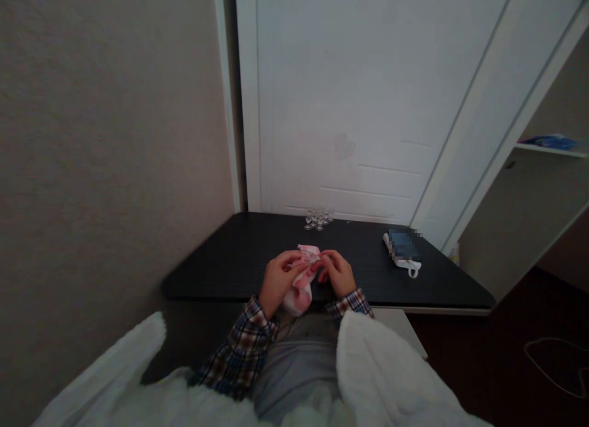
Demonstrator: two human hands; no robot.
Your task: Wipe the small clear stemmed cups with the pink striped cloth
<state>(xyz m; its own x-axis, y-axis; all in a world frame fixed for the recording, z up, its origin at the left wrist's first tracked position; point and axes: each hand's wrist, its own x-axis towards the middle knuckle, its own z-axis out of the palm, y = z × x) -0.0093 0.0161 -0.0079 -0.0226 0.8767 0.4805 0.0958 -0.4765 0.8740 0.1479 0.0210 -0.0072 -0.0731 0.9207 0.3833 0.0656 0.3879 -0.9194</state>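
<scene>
A crumpled pink-and-white cloth [301, 292] is bunched between my two hands, above the near edge of the dark table. My left hand [278, 280] grips it from the left, thumb and fingers closed on the gathered upper part. On the other side, my right hand [339, 275] pinches at the cloth's upper right edge with its fingertips. Whether something small and pale also sits between those fingertips, I cannot make out. The lower end of the cloth hangs toward my lap.
Several small clear round-based pieces [318, 218] cluster at the back of the black table [221, 249], against a white panel [350, 96]. At the table's right lies a dark-screened device [402, 246] with a white edge and loop. A wall [115, 120] borders the left.
</scene>
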